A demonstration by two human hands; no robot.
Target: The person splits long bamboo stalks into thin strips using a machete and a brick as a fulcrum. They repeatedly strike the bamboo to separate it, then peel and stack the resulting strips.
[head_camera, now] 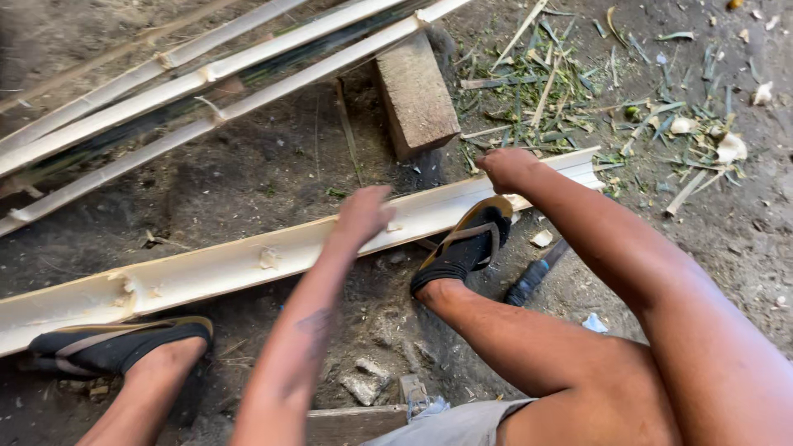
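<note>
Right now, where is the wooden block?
The wooden block lies on the dirt ground at upper middle of the head view, under the ends of the stacked bamboo strips, just beyond the split bamboo half.

This is a rough outdoor bamboo workshop with a bare dirt floor (248,177). A split bamboo half (248,264) lies across the ground, and more split lengths (165,99) rest on a wooden block (415,95). Green shavings and pale chips (628,107) litter the dirt at the upper right. The person works low to the ground in sandals (467,244).
</note>
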